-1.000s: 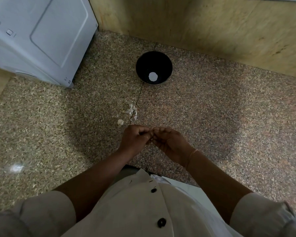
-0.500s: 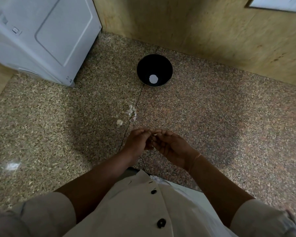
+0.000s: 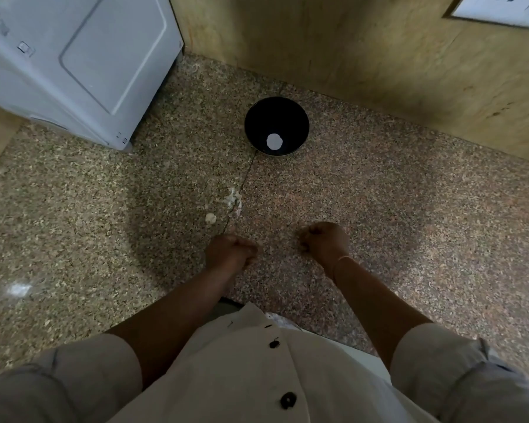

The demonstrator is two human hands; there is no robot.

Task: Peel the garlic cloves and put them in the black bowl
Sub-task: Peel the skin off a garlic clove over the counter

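garlic clove not visible: left hand [image 3: 229, 251] and right hand [image 3: 324, 242], joined a moment ago, are now apart, both curled, contents cannot be told. peel scraps [image 3: 234, 201] lie just ahead, black bowl [image 3: 257, 123] well beyond. judgement: peeling likely done, transfer pending.

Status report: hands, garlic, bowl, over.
Left hand and right hand curled, apart; contents hidden. Bowl ahead, white spot inside. Peel scraps near left hand, nothing blocking.
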